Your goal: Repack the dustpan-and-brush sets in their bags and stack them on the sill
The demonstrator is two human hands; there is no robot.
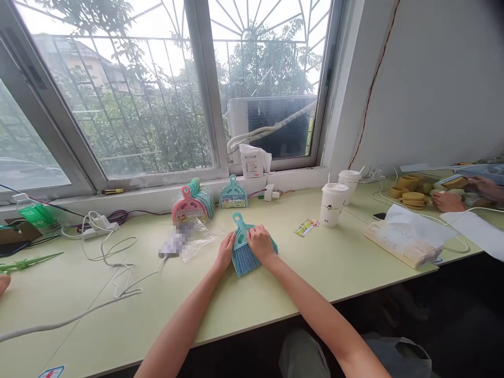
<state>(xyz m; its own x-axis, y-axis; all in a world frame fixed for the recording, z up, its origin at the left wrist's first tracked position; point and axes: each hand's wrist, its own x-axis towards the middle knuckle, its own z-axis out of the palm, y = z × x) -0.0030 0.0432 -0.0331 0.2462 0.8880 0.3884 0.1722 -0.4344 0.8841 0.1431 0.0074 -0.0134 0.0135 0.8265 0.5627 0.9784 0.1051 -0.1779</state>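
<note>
Evidently we are busy with the teal dustpan and brush (252, 265), which sit between our two hands at the middle of the table (299, 278), the looped handle (238, 218) pointing toward the window and the blue bristles toward us. Our left hand (226, 252) grips the left edge, fingers bent around it; our right hand (261, 244) is curled over the upper right part, its fingers closed on the brush and pan together. We cannot tell whether the pan lies flat or is tilted up a little. We judge the step in hand to be seating the brush against the pan, and a good next move calls for steady, even pressure from the right while the left keeps the edge from slipping.

Just to the left lies crumpled clear plastic (201, 244); to the right, well apart from our hands, is a yellow printed card (306, 227). Behind, a second teal set (233, 195) leans by the sill beside a row of dustpans with a pink one (189, 206) in front. Farther right stand two white cups (334, 207), then a tissue pack (407, 239), and beyond it a co-worker's hands (449, 202).
</note>
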